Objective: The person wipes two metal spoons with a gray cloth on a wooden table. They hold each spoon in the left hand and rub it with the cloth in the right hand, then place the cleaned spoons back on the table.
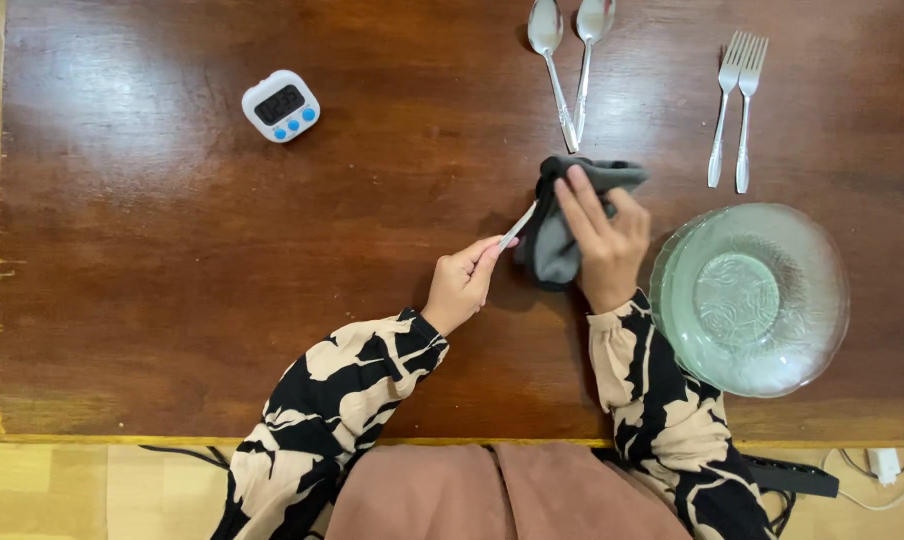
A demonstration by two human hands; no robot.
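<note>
On the wooden table, left of the stacked glass plates, the left hand pinches a utensil handle. The right hand clasps a grey cloth around its far end. Beyond the cloth lie two spoons; bare wood spreads left toward a timer.

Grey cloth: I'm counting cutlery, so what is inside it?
A thin metal handle sticks out of the grey cloth, pinched by the left hand. The right hand presses the cloth; its wrapped end is hidden.
</note>
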